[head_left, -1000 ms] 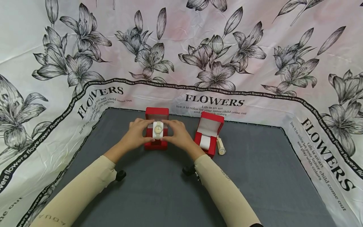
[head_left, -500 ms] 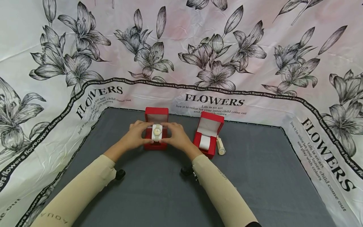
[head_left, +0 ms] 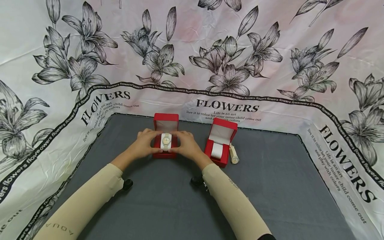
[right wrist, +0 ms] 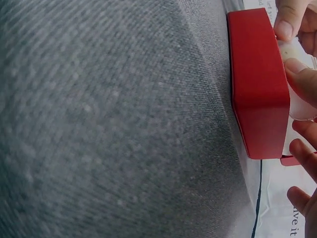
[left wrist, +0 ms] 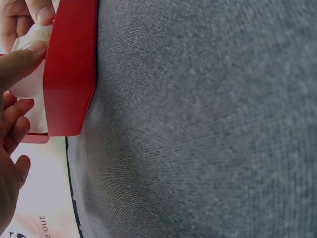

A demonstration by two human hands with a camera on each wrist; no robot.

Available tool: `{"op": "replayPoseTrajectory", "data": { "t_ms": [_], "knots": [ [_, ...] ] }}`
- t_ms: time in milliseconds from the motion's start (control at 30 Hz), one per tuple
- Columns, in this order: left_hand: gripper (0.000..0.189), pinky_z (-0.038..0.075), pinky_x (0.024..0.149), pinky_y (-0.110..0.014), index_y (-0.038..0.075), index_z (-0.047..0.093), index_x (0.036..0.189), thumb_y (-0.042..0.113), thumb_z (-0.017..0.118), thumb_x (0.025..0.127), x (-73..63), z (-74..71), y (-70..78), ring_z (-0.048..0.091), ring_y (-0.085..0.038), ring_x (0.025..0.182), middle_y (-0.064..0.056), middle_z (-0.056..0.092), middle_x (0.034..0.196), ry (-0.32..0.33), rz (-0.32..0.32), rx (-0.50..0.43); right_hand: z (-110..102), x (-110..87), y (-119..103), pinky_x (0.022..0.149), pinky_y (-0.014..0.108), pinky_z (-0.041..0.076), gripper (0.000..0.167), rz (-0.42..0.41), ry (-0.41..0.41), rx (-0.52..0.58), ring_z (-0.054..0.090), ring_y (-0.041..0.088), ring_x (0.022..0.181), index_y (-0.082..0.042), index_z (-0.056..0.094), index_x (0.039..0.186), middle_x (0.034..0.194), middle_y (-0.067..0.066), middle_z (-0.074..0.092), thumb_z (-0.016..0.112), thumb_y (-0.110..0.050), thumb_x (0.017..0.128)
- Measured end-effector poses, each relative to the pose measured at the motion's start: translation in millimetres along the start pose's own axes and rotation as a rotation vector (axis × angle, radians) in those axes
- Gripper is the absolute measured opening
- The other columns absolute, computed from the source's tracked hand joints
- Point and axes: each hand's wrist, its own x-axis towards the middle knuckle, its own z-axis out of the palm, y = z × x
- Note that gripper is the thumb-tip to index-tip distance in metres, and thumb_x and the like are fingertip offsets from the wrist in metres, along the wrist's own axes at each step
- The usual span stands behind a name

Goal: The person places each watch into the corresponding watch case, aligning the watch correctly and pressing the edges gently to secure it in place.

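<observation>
Watch (head_left: pixel 166 140) and white cushion (head_left: pixel 162 138) are sitting at the rim of a red box (head_left: pixel 166 117), near the surface's (head_left: pixel 168 200) far edge.
We are seeing the dial (head_left: pixel 166 141) from the head only; wrist views are adding thumbs (right wrist: pixel 299 77) pressing near that rim. Left hand (head_left: pixel 144 142) and right hand (head_left: pixel 186 143) are curving inward, together pinching watch and cushion.
</observation>
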Motion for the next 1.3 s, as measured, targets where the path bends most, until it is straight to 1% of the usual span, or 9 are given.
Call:
{"op": "replayPoseTrajectory", "data": {
  "t_ms": [100, 167, 367, 533, 667, 967, 1167, 1300],
  "knots": [
    [0.073, 0.028, 0.095, -0.051, 0.012, 0.06, 0.142, 0.033, 0.089, 0.079, -0.3, 1.3, -0.8, 0.048, -0.029, 0.122, -0.011, 0.066, 0.134, 0.0, -0.004, 0.002, -0.2, -0.1, -0.1, 0.118, 0.052, 0.03, 0.073, -0.017, -0.005, -0.001, 0.05, 0.026, 0.135, -0.018, 0.057, 0.145, 0.14, 0.002, 0.062, 0.087, -0.038, 0.082],
    [0.071, 0.028, 0.095, -0.05, 0.012, 0.061, 0.141, 0.034, 0.089, 0.08, -0.5, 2.0, -1.2, 0.048, -0.028, 0.122, -0.01, 0.067, 0.132, -0.001, -0.014, 0.005, -0.1, -0.2, 0.7, 0.118, 0.052, 0.03, 0.072, -0.025, -0.011, 0.0, 0.05, 0.026, 0.134, -0.017, 0.057, 0.145, 0.14, 0.003, 0.062, 0.087, -0.038, 0.083],
    [0.071, 0.027, 0.095, -0.049, 0.011, 0.062, 0.139, 0.037, 0.089, 0.079, 0.6, 2.8, -0.5, 0.049, -0.026, 0.121, -0.009, 0.068, 0.128, 0.003, -0.043, 0.016, 0.8, 0.0, 4.2, 0.116, 0.051, 0.033, 0.07, -0.025, -0.026, 0.015, 0.05, 0.024, 0.132, -0.021, 0.056, 0.146, 0.14, 0.003, 0.061, 0.084, -0.039, 0.085],
    [0.072, 0.027, 0.095, -0.05, 0.011, 0.062, 0.139, 0.038, 0.089, 0.078, 2.2, 2.8, 1.2, 0.048, -0.027, 0.121, -0.01, 0.068, 0.128, -0.01, -0.048, 0.046, 1.5, 1.6, 4.8, 0.119, 0.051, 0.027, 0.069, -0.042, -0.018, -0.001, 0.052, 0.023, 0.132, -0.019, 0.058, 0.145, 0.138, 0.002, 0.063, 0.085, -0.038, 0.085],
    [0.072, 0.028, 0.094, -0.049, 0.01, 0.061, 0.139, 0.039, 0.089, 0.078, 4.1, 2.8, 1.6, 0.048, -0.026, 0.12, -0.011, 0.068, 0.128, -0.016, -0.054, 0.064, 1.5, 2.2, 4.1, 0.119, 0.049, 0.026, 0.068, -0.045, -0.01, -0.021, 0.053, 0.023, 0.132, -0.017, 0.059, 0.143, 0.137, 0.002, 0.064, 0.085, -0.037, 0.084],
    [0.071, 0.028, 0.092, -0.048, 0.009, 0.061, 0.138, 0.036, 0.088, 0.078, 5.1, 4.7, 0.5, 0.048, -0.027, 0.121, -0.012, 0.067, 0.131, -0.037, -0.076, 0.061, 4.5, 1.8, 2.8, 0.118, 0.049, 0.026, 0.067, -0.05, -0.02, -0.056, 0.053, 0.023, 0.131, -0.015, 0.059, 0.142, 0.136, 0.002, 0.065, 0.085, -0.037, 0.084],
    [0.072, 0.029, 0.092, -0.049, 0.01, 0.061, 0.138, 0.038, 0.088, 0.078, 5.3, 3.9, 0.8, 0.047, -0.028, 0.121, -0.012, 0.067, 0.13, -0.047, -0.087, 0.072, 6.7, 2.8, 4.2, 0.116, 0.051, 0.028, 0.065, -0.056, -0.004, -0.086, 0.051, 0.022, 0.131, -0.019, 0.06, 0.141, 0.136, 0.0, 0.064, 0.085, -0.038, 0.084],
    [0.071, 0.029, 0.092, -0.049, 0.009, 0.062, 0.137, 0.039, 0.088, 0.078, 6.1, 3.6, 1.7, 0.047, -0.028, 0.12, -0.012, 0.067, 0.129, -0.051, -0.078, 0.09, 6.7, 2.6, 5.5, 0.115, 0.051, 0.029, 0.064, -0.054, 0.001, -0.088, 0.051, 0.022, 0.131, -0.02, 0.061, 0.139, 0.136, 0.0, 0.063, 0.085, -0.04, 0.084]
  ]
}}
